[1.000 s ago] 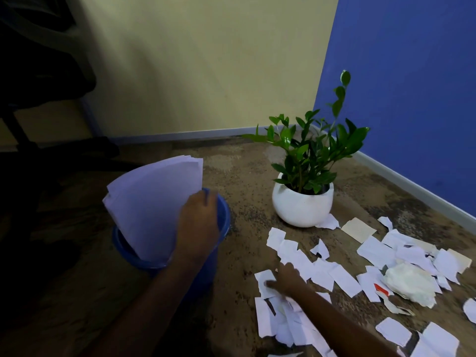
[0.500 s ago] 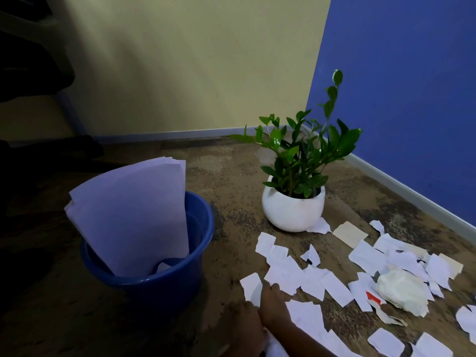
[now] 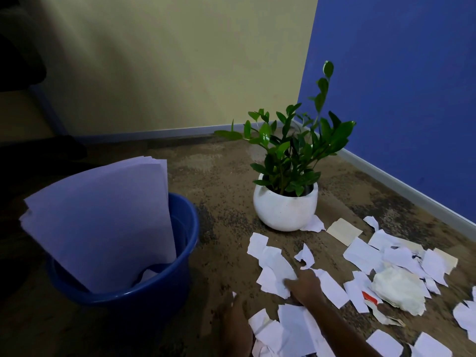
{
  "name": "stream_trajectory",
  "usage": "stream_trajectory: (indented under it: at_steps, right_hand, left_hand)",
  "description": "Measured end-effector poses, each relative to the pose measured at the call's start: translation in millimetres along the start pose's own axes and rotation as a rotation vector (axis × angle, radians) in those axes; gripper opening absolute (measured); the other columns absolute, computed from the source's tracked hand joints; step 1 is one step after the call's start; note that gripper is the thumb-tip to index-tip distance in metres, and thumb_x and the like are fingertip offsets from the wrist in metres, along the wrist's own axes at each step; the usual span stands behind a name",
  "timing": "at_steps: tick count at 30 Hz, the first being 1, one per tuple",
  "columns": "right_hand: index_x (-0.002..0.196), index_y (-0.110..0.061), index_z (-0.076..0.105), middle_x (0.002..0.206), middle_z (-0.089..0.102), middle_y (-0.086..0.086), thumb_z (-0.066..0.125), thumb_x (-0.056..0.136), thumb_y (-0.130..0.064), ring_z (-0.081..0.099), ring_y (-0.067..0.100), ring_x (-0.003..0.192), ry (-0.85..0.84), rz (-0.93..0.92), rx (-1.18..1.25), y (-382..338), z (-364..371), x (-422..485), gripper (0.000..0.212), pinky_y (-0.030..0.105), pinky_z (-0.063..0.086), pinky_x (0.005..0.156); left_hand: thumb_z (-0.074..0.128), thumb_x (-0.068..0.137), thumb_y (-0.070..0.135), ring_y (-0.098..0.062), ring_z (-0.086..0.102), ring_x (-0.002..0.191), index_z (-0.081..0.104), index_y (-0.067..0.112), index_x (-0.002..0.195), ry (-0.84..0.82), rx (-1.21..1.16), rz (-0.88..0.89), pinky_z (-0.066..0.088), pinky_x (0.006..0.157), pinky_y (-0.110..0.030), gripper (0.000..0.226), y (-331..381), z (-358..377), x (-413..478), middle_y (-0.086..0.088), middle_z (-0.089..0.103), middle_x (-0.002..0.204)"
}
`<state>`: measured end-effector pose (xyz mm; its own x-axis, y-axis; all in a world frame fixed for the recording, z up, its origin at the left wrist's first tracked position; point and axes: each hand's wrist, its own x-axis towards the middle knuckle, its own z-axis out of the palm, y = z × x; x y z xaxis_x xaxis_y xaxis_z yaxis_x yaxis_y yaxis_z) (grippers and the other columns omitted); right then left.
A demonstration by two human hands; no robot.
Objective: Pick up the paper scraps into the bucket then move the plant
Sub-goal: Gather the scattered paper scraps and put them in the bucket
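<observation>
Right hand point(image 3: 305, 284) flat, fingers spread on paper scraps point(image 3: 273, 264) on the floor point(image 3: 219, 176), gripping none; left hand point(image 3: 238, 323) at the scraps' near edge, grip unclear. Bucket point(image 3: 154, 300) holding sheets point(image 3: 103, 222) left; plant point(image 3: 286, 202) behind the scraps

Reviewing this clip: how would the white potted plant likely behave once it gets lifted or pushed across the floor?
The potted plant probably feels heavy for its size: the round white pot looks ceramic. Its smooth curved wall may be slippery, so two hands seem wiser. The tall stems lean toward the blue wall, so it might tip that way if shoved; the paper scrap at its base would likely drag along.
</observation>
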<state>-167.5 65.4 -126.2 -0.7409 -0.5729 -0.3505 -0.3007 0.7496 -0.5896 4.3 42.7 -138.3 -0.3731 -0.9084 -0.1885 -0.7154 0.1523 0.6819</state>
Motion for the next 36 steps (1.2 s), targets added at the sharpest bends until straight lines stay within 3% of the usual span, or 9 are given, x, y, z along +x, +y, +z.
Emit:
stream_trajectory:
  at_steps: [4,7,11,16,21,26,28,31,36]
  right_hand:
    - [0.105,-0.004,0.062,0.093,0.068,0.006,0.059,0.091,-0.024,0.058,0.010,0.074,-0.040,-0.075,0.004,-1,2,0,0.025,0.007,0.037,0.052]
    - [0.088,-0.006,0.063,0.074,0.056,0.002,0.060,0.090,-0.023,0.050,0.008,0.063,-0.006,-0.144,0.130,-18,-8,-8,0.018,0.012,0.031,0.052]
    - [0.073,-0.017,0.060,0.068,0.059,-0.005,0.064,0.088,-0.019,0.058,0.003,0.059,-0.100,-0.313,0.349,-44,-36,-34,0.016,0.012,0.038,0.049]
    - [0.080,-0.013,0.065,0.072,0.070,-0.003,0.060,0.088,-0.007,0.063,-0.002,0.047,-0.265,-0.307,0.714,-65,-61,-62,0.012,0.009,0.045,0.043]
    - [0.089,-0.004,0.065,0.085,0.066,0.008,0.058,0.090,-0.009,0.061,0.016,0.067,-0.224,-0.235,0.934,-81,-70,-73,0.008,0.013,0.054,0.058]
    - [0.082,-0.012,0.064,0.086,0.068,0.005,0.060,0.089,-0.008,0.065,0.016,0.076,-0.172,-0.307,1.000,-120,-71,-86,0.009,0.021,0.056,0.068]
    - [0.085,-0.009,0.066,0.075,0.067,0.000,0.062,0.088,-0.011,0.064,0.007,0.060,-0.120,-0.361,0.872,-140,-63,-94,0.005,0.015,0.053,0.056]
    - [0.107,0.001,0.065,0.078,0.067,0.006,0.064,0.086,-0.014,0.061,0.010,0.060,-0.060,-0.429,0.649,-171,-46,-107,0.025,0.028,0.055,0.068]
    - [0.117,-0.001,0.061,0.102,0.070,0.014,0.063,0.087,-0.016,0.063,0.010,0.065,-0.135,-0.554,0.350,-208,-17,-132,0.034,0.017,0.052,0.058]
  left_hand:
    - [0.044,0.100,0.017,-0.003,0.051,0.127,0.053,0.018,0.134,-0.027,-0.002,-0.095,0.035,0.107,-0.012,0.035,9,-6,10,0.008,0.054,0.141]
    - [0.045,0.099,0.016,-0.014,0.056,0.123,0.059,0.008,0.125,-0.153,-0.161,-0.166,0.043,0.103,-0.020,0.031,21,-7,11,-0.004,0.060,0.133]
    - [0.045,0.099,0.029,-0.018,0.056,0.100,0.059,0.009,0.113,-0.122,-0.745,-0.279,0.044,0.088,-0.028,0.028,64,-31,22,-0.004,0.062,0.102]
    - [0.055,0.093,0.008,-0.030,0.059,0.111,0.048,0.004,0.131,-0.078,-1.199,-0.266,0.053,0.079,-0.036,0.039,104,-75,28,-0.015,0.057,0.128]
    - [0.055,0.093,0.011,-0.021,0.055,0.101,0.052,0.011,0.101,0.141,-0.897,-0.093,0.051,0.081,-0.031,0.008,121,-111,17,-0.014,0.057,0.123]
    - [0.051,0.096,0.016,-0.014,0.055,0.091,0.048,0.011,0.123,0.350,-0.544,0.114,0.043,0.055,-0.012,0.028,123,-163,5,-0.013,0.058,0.123]
    - [0.050,0.096,0.013,-0.017,0.057,0.096,0.046,0.009,0.126,0.460,-0.454,0.174,0.050,0.067,-0.022,0.030,114,-187,1,-0.015,0.058,0.124]
    - [0.049,0.096,0.007,-0.022,0.060,0.098,0.042,0.010,0.128,0.584,-0.374,0.208,0.048,0.079,-0.027,0.033,90,-220,-2,-0.013,0.060,0.110]
    - [0.045,0.097,0.010,-0.035,0.056,0.112,0.009,0.016,0.152,0.450,-0.178,-0.040,0.043,0.097,-0.042,0.066,54,-253,1,-0.025,0.053,0.127]
